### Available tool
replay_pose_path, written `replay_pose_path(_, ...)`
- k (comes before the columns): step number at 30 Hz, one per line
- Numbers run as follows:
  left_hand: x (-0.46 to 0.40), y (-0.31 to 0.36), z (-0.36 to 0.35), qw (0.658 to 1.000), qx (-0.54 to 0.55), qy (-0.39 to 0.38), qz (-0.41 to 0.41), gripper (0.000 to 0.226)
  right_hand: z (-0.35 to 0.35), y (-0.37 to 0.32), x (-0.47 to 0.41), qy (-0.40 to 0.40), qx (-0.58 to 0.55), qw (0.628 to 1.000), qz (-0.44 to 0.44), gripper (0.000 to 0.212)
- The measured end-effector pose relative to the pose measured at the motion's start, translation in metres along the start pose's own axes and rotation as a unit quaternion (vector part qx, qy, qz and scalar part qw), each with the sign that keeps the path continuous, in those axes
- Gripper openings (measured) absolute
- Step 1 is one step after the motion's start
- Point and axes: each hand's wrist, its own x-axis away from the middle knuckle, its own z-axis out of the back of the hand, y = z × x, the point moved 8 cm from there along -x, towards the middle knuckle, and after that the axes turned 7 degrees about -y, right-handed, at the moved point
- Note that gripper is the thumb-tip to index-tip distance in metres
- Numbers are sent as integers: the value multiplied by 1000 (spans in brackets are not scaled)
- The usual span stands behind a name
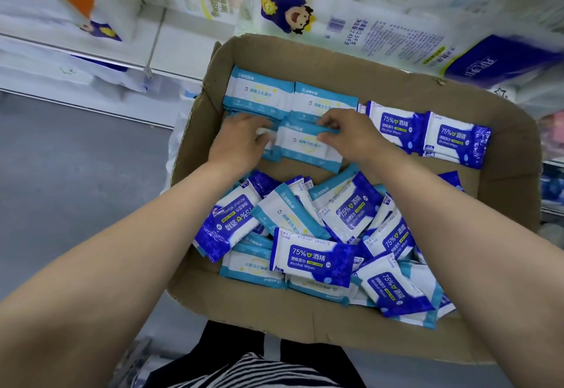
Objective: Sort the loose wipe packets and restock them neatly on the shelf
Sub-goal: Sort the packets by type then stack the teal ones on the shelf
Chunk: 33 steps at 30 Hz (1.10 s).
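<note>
1. The cardboard box (pixel 515 156) is the biggest thing here, and I place everything else relative to it. Behind it stands the shelf (pixel 128 61) with large white paper packs.
2. In the near half of the box lies the loose pile (pixel 329 235) — dark blue and light blue wipe packets mixed together, overlapping at many angles.
3. At the far wall of the box there are sorted rows: the light blue row (pixel 290 96) on the left and the dark blue row (pixel 427 133) on the right.
4. Just in front of the light blue row, both hands are on one light blue packet (pixel 305 146). The left hand (pixel 241 140) grips its left end with curled fingers; the right hand (pixel 345 133) pinches its upper right edge.
5. Risk, in my judgement: the packets look slippery, so pressing this one in carelessly could push the light blue row out of line — or a packet of the wrong colour could be taken from the pile.
</note>
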Motion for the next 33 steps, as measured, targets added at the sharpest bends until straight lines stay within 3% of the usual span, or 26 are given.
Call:
replay_pose_path(4, 7, -26, -14, 994, -78, -65, 41, 42, -6, 16, -4, 2, 125, 992, -23, 60)
replay_pose_path(8, 10, -18, -11, 992, -112, -56, 29, 46, -15, 21, 4, -22, 100, 995, 13, 60)
replay_pose_path(11, 14, 10, -11, 994, -84, -49, -41, 39, -8, 28, 15, 14, 81, 996, 18, 49)
replay_pose_path(14, 26, 36, -37, 974, 17, -215, -70, 26, -4, 36, 32, 13, 64, 998, 14, 31)
replay_pose_path(16, 38, 50, -58, 947, -11, -305, -95, 21, -14, 41, 45, -79, 60, 995, 14, 25)
replay_pose_path(18, 45, 54, -71, 935, -33, -337, -105, 22, -25, 47, 59, -165, 75, 983, 8, 29)
replay_pose_path(23, 49, 54, -83, 932, -97, -335, -99, 27, -30, 54, 73, -181, 87, 980, 15, 40)
replay_pose_path(27, 47, 50, -87, 926, -132, -346, -79, 24, -23, 62, 77, -162, 140, 977, 0, 33)
replay_pose_path(33, 48, 60, -77, 938, -138, -305, -91, 27, -3, 63, 83, -130, 16, 991, -8, 23)
